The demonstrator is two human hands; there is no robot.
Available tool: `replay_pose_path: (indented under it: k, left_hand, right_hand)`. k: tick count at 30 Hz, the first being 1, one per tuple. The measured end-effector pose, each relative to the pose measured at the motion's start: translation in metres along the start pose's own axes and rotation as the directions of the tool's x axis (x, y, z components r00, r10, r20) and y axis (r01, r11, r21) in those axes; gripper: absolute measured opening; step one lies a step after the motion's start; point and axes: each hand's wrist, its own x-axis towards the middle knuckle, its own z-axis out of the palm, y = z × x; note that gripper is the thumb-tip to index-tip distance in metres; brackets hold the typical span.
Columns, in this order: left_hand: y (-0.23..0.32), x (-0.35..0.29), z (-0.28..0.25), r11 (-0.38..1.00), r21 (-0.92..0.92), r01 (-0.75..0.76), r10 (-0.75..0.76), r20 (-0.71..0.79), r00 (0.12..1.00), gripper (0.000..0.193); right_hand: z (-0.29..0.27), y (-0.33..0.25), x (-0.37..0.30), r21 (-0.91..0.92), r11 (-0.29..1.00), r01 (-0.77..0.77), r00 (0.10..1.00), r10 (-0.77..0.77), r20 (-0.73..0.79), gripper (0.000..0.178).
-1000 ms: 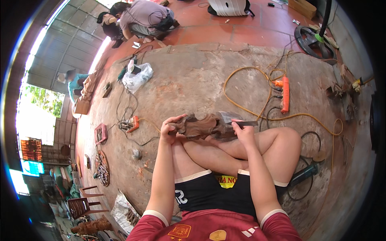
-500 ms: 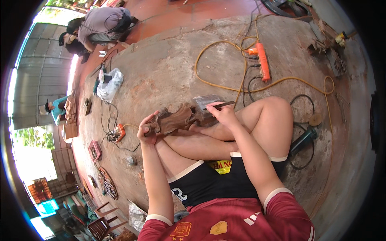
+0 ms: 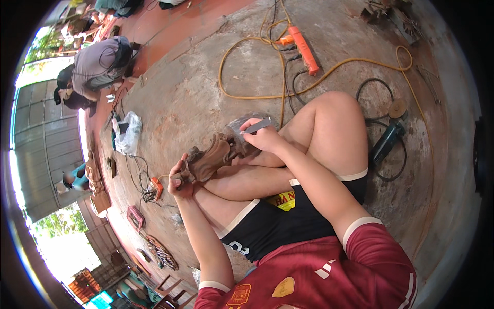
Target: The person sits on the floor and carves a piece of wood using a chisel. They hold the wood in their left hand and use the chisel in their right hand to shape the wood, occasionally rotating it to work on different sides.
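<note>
A brown carved wooden piece (image 3: 210,158) with flowing relief lies across my crossed legs. My left hand (image 3: 180,180) is closed around its near left end, thumb on top. My right hand (image 3: 261,138) is above the far right end, with a thin flat grey strip (image 3: 258,125), like a scraper blade, pinched between thumb and fingers. Whether the strip touches the wood cannot be made out. Clear plastic sheeting (image 3: 242,122) shows just beyond that end of the carving, partly covered by my right hand.
An orange power strip (image 3: 303,50) with a looping yellow cord (image 3: 360,59) lies ahead. To my right is a green angle grinder (image 3: 387,143). A white plastic bag (image 3: 128,135) and tangled cables sit left. Another person (image 3: 100,64) crouches at the far left.
My view has shifted, so the floor items appear moved. The strip in my right hand has turned, now showing a lighter grey face. My left hand still grips the carving.
</note>
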Motion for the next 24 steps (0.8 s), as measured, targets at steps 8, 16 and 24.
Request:
replay_pose_path:
  k: [8, 16, 24]
  left_hand:
    - [0.003, -0.002, -0.002, 1.000, 0.013, 0.010, -0.010, 0.044, 0.999, 0.068]
    - [0.011, 0.009, 0.038, 0.986, 0.165, -0.017, 0.008, 0.052, 0.999, 0.074]
    - [0.019, 0.022, 0.060, 0.969, 0.247, -0.016, 0.009, 0.026, 1.000, 0.074]
  right_hand:
    - [-0.003, 0.002, 0.000, -0.054, 0.996, 0.068, 0.993, -0.063, 0.097, 0.023]
    - [-0.005, 0.002, 0.002, -0.088, 0.996, 0.015, 0.996, -0.006, 0.093, 0.024]
    - [-0.011, -0.003, 0.003, -0.166, 0.986, 0.035, 0.998, -0.025, 0.060, 0.023]
